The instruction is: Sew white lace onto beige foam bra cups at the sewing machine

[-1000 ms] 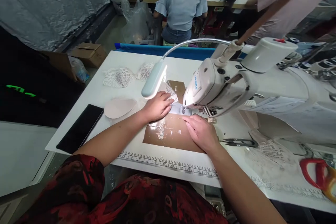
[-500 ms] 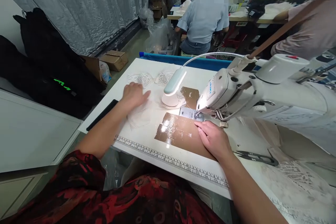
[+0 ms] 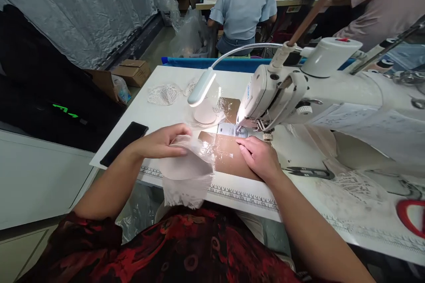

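My left hand [image 3: 162, 141] grips a pale cup-shaped fabric piece with a lace edge [image 3: 186, 174], lifted over the table's near edge. My right hand [image 3: 259, 157] lies flat, fingers out, on the brown taped patch [image 3: 226, 152] just in front of the needle of the white sewing machine [image 3: 299, 93]. Another pale cup piece [image 3: 205, 116] lies under the gooseneck lamp [image 3: 201, 87]. White lace pieces [image 3: 164, 94] rest at the far left of the table [image 3: 159, 115].
A black phone [image 3: 124, 143] lies near the table's left edge. Thread snips [image 3: 310, 172] lie right of my right hand, with lace [image 3: 357, 188] and red-handled scissors [image 3: 410, 214] further right. Two people sit at benches behind. Cardboard boxes [image 3: 131, 72] stand on the floor.
My left hand went from the needle area out to the left of the table, took a pale lace-edged cup piece and brought it back toward me. The right hand stayed by the needle.
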Available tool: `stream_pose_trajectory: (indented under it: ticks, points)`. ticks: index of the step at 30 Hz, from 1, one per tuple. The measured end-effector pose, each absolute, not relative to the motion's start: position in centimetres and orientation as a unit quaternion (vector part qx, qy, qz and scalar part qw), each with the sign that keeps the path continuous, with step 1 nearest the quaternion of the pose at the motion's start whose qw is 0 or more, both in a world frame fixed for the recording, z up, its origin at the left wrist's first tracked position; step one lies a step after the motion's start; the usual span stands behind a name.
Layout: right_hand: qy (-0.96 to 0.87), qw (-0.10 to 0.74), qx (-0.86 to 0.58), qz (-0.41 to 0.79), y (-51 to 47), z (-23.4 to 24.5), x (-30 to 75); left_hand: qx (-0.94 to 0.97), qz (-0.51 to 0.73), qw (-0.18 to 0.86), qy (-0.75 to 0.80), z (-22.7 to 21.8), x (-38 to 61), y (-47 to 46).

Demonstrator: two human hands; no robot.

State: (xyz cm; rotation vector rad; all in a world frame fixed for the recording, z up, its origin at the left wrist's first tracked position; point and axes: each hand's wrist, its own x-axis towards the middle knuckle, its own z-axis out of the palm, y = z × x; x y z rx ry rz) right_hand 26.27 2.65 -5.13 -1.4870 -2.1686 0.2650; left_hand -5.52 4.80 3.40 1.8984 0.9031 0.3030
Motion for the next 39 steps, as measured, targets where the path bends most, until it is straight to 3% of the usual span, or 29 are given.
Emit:
stream_pose_trajectory:
  ticks: [5,11,19,25,30,39]
  points:
    - [-0.785,0.33,-0.496,0.171,1.9,-4.4,26.5,0.84,0.128,0.414,0.326,-0.7,2.6,7.8]
    - [-0.832,0.23,-0.477,0.163,1.5,-4.3,26.7,0.837,0.165,0.354,0.383,-2.8,5.8,10.3]
    - [-0.806,0.223,-0.542,0.086,2.1,-4.7,26.4,0.853,0.154,0.337,0.368,-2.9,7.5,11.1]
    - [-0.808,0.159,-0.562,0.072,2.3,-4.8,26.2,0.896,0.194,0.139,0.374,-1.1,7.1,9.1]
    - [-0.806,0.152,-0.567,0.073,2.3,-4.7,26.1,0.955,0.095,0.086,0.269,-1.7,6.8,6.8]
    - [-0.803,0.113,-0.582,0.06,2.6,-4.2,26.0,0.962,0.075,0.043,0.261,-3.5,6.3,8.0]
